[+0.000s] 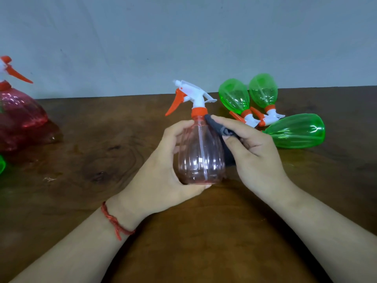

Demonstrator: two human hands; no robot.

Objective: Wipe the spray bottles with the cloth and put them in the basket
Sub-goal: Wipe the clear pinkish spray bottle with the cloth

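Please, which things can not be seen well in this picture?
Head view:
Dark cloth: mostly hidden behind the right hand and pink bottle.
Nearest green bottle: spray head hidden by the right hand.
Red bottle: cut by the left edge, blurred.
Green sliver: left edge, unidentifiable.
Basket: not in frame.

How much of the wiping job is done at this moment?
Done: unclear; a red bottle sits at the far left, but no basket shows plainly. In hand: the left hand holds a pink bottle while the right hand presses the cloth to its neck. Left: three green bottles lie on the table.
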